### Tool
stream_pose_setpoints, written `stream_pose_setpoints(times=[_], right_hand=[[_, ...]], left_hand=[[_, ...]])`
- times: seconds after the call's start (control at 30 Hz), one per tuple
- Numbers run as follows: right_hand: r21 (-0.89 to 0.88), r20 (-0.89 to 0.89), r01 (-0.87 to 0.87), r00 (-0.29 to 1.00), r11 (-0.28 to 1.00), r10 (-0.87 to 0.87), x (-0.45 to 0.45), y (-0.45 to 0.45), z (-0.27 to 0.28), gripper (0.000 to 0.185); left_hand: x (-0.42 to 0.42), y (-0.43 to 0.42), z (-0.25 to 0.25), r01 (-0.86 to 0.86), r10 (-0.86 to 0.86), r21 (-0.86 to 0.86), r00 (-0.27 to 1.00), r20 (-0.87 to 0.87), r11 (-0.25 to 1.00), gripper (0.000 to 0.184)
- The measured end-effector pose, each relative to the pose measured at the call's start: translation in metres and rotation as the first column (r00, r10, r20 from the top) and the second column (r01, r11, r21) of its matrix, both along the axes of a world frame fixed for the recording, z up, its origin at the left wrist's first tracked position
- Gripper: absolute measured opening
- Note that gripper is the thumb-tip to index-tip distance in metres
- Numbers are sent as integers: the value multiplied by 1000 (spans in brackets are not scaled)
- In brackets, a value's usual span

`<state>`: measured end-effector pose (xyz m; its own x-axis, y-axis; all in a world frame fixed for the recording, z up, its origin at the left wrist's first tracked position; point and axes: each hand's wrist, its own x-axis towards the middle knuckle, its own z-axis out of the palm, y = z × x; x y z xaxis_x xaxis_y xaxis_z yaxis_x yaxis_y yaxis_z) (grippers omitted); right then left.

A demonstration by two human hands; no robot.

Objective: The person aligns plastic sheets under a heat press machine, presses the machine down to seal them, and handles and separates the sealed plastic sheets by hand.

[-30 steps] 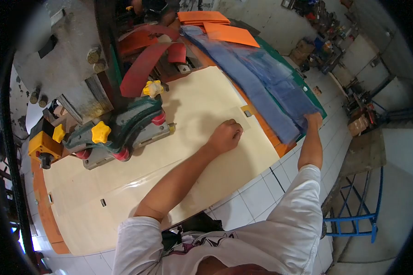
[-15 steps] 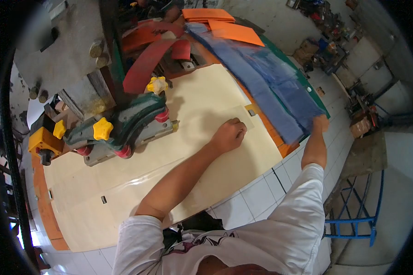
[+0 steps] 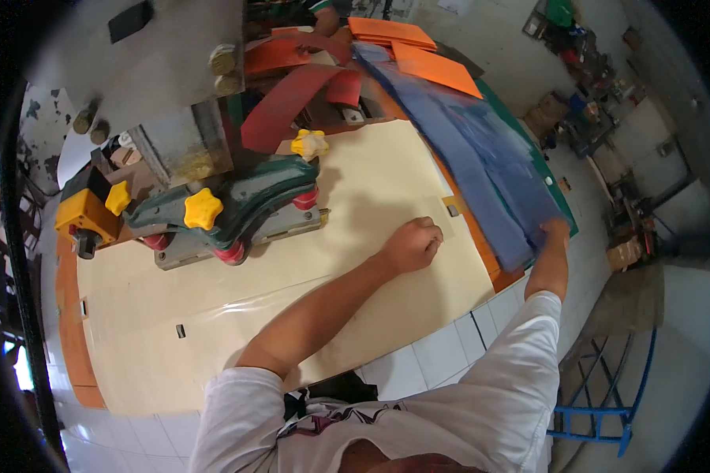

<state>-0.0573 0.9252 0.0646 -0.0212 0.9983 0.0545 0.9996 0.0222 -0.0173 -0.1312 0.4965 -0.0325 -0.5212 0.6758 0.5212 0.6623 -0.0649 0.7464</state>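
My left hand [image 3: 412,244] is curled closed and rests on the cream sheet [image 3: 363,315], left of a small metal piece [image 3: 451,210]; nothing shows between its fingers. At the right, my right hand [image 3: 556,229] is closed on the near end of the blue sheets [image 3: 481,165], partly blurred. These lie lengthwise beside the cream sheet, over a green surface [image 3: 573,223]. To the left of my left hand is a green clamp-like fixture [image 3: 248,197] with yellow star knobs [image 3: 203,208] and red round feet.
Orange sheets [image 3: 436,69] lie at the blue sheets' far end. Red curved strips [image 3: 292,94] are behind the fixture. A large metal machine part [image 3: 158,71] overhangs the left. Another person's arm [image 3: 326,20] shows at the top. A blue metal frame [image 3: 599,418] stands lower right.
The view has shifted, so the table and fixture appear further right. Both my hands keep their places, the left closed on the cream sheet, the right at the blue sheets' near end.
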Motion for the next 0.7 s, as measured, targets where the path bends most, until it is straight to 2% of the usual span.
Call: stream_pose_setpoints(times=[0.07,0.17,0.23,0.27,0.33,0.37,0.43,0.47,0.53,0.6,0.7], right_hand=[[14,-16,-32,999,999,32,0,2,2,48],[-66,-199,13,980,998,-26,2,14,-3,46],[-10,-381,36,924,999,-37,-1,-5,2,43],[-7,-381,28,924,1000,-29,-3,-16,0,43],[266,-183,-67,976,962,118,-6,-29,-5,29],[267,-186,-73,974,961,126,-4,-33,-5,29],[434,45,-197,979,879,197,-1,-36,-4,20],[436,44,-201,978,877,202,-5,-29,1,20],[481,-196,-170,935,860,294,-19,-14,19,18],[543,-101,-256,926,800,365,-38,-13,47,18],[621,-116,-213,927,754,357,-56,-40,87,16]], left_hand=[[-1,0,1,-5,5,-1,1000,-7,1000,4],[-2,1,-3,0,0,10,1000,-26,1000,6],[-1,0,-2,-6,7,30,999,-38,1000,7],[1,-2,1,-9,10,32,1000,-27,999,8],[0,-2,2,-20,21,36,1000,-22,999,8],[0,-2,2,-15,16,22,999,-33,1000,8],[0,-4,4,-15,16,8,999,-47,1000,9],[0,-4,5,-19,19,2,998,-52,1000,9],[1,-3,4,-22,22,-1,998,-55,1000,9],[0,0,-2,-33,33,7,994,-103,999,8],[0,-1,-2,-40,42,20,994,-97,999,8]])
